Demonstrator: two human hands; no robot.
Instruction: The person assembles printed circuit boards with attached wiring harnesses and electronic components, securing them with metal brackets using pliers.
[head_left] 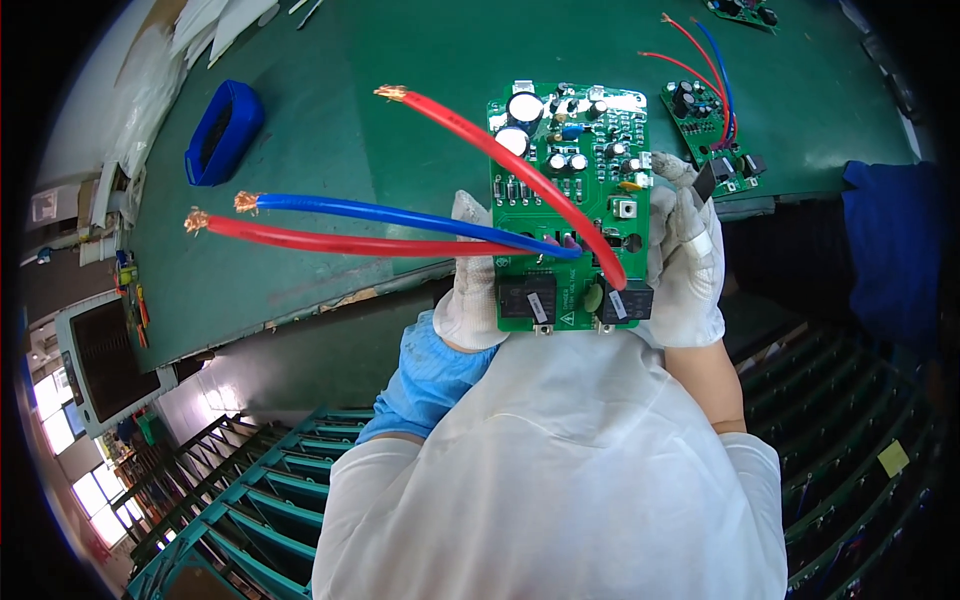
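Both my hands wear white gloves and hold a green circuit board (530,214) upright in front of my chest. My left hand (468,285) grips its left edge, and my right hand (692,275) grips the right edge. Several capacitors fill the board's upper part; two black relays (525,298) sit along its lower edge. Two thick red wires (470,128) and a blue wire (400,215) rise from the board toward the left, their bare copper strands splayed at the ends. My fingertips behind the board are hidden.
A similar board (690,125) with red and blue wires lies beyond my right hand on the green table (330,130). Another board (745,12) is at the far edge. A blue open container (222,135) lies left. Teal racks (270,510) stand below left, and dark slotted racks (830,450) below right.
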